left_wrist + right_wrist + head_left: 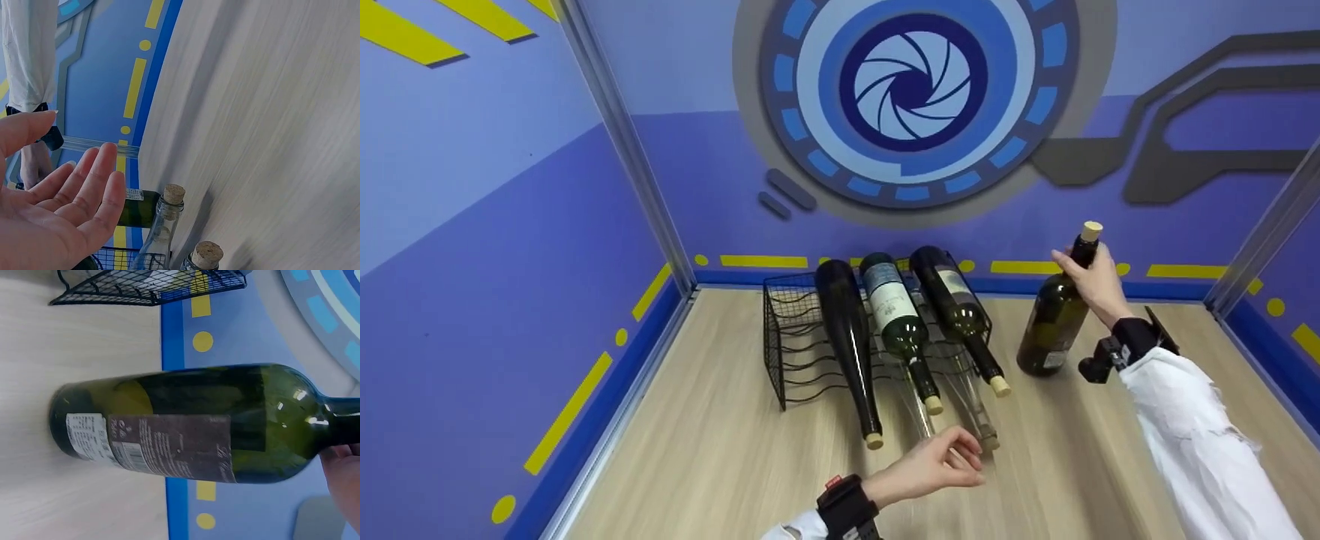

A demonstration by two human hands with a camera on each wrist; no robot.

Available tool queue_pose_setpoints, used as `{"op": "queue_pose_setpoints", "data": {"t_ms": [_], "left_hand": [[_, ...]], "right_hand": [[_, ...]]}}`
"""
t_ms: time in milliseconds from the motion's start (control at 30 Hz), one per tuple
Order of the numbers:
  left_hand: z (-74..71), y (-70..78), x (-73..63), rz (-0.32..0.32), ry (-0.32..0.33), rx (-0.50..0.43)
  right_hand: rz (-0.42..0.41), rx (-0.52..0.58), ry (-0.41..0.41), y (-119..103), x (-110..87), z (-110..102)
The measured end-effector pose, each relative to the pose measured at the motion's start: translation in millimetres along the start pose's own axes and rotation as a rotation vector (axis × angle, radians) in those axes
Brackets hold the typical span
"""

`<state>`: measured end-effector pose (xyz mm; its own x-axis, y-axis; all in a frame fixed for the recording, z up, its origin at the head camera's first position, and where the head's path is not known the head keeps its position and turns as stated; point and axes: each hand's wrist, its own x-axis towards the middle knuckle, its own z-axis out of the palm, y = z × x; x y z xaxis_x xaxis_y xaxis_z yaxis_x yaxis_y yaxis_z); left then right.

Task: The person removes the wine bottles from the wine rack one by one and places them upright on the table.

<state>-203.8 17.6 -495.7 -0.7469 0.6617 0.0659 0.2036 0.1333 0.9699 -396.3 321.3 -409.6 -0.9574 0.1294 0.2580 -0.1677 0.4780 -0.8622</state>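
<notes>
we're noting both hands above a pale wooden tabletop [697,435]. the right hand [1097,283] is gripping a dark green bottle [1051,322] round its neck, below the cork [1092,230]; the bottle is pointing cork-up, just right of a black wire rack [791,304] and apart from it. we're not managing to tell whether its base is touching down. the left hand [934,469] is hovering relaxed, fingers loosely bent, near the corked necks of two clear bottles [971,397] lying low in the rack. above these, we're counting three dark bottles [844,330] lying side by side, necks pointing our way.
</notes>
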Motion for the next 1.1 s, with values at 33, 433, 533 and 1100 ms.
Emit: {"op": "queue_pose_setpoints", "data": {"t_ms": [33, 433, 533, 1100], "left_hand": [[0.2, 0.0, 0.1, 0.003, 0.003, 0.005], [2.7, 2.0, 1.5, -0.006, 0.001, -0.02], [5.1, 3.7, 1.7, -0.02, -0.015, -0.053], [-1.0, 29.5, 4.6, 0.022, -0.041, -0.131]], "right_hand": [[0.012, 0.006, -0.003, -2, -1.2, -3], [-0.221, -0.012, 0.215, -32, -13.8, -27], [-0.365, -0.061, 0.252, -38, -21.5, -28], [-1.003, -0.111, -0.138, -56, -85.6, 32]]}}
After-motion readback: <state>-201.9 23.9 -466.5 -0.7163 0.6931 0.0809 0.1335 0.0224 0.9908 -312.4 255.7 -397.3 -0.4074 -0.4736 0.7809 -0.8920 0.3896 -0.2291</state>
